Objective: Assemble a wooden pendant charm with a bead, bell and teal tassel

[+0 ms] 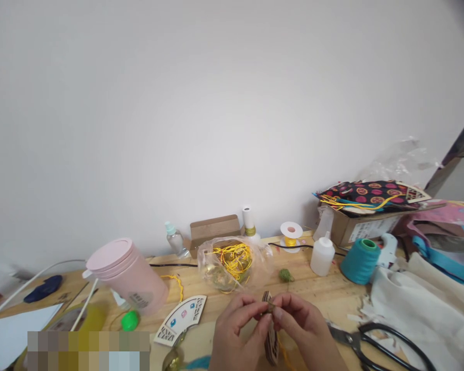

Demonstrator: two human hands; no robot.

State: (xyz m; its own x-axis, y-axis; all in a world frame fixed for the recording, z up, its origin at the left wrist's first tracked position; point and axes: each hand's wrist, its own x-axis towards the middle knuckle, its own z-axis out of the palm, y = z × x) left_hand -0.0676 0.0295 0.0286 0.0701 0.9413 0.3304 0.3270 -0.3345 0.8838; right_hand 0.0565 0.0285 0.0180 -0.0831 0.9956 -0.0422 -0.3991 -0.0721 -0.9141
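At the front of the table, my left hand (242, 330) and my right hand (303, 327) meet with fingertips pinched together. Between them a flat wooden piece with cut-out edges (271, 346) stands nearly edge-on, and my left fingers grip it. A thin greenish cord appears at the pinched tips; its small size and the fingers partly hide it. Yellow cord hangs beside the wooden piece, by my right palm. To the left lies a fan-shaped wooden plaque (182, 317) with blue and pink patterns, near a gold bell (172, 358).
Black-handled scissors (351, 338) and white cloth (429, 309) lie right. Behind stand a bag of yellow cords and bells (235, 263), green yarn (286, 275), a squeeze bottle (322, 256), a teal thread cone (360, 262) and a full carton (365, 226). A pink canister (129, 275) stands left.
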